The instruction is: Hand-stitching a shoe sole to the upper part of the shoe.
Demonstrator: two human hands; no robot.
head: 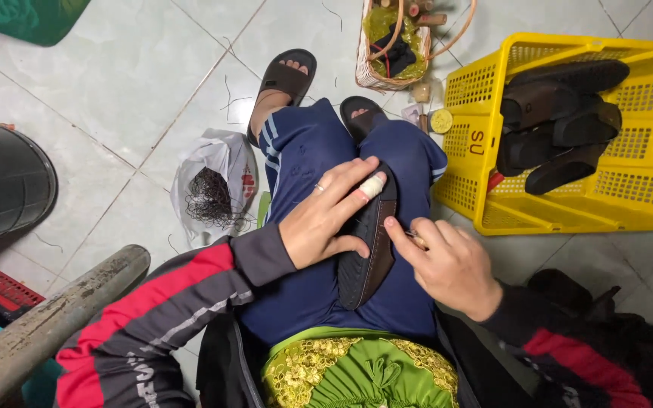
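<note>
resting across the lap, the dark shoe sole [366,249] lies tilted on the blue trousers [319,295]. the left hand [326,219] grasps it from its left side, thumb tucked under the edge, a bandaged finger laid over the top. the right hand [447,264] is pinched shut on a small tool [417,239] at the sole's right edge. right of the sole stands a yellow basket [644,204] holding dark sandals [561,121]; left of it, a white bag [217,181]; beyond it, a wicker basket [368,72].
</note>
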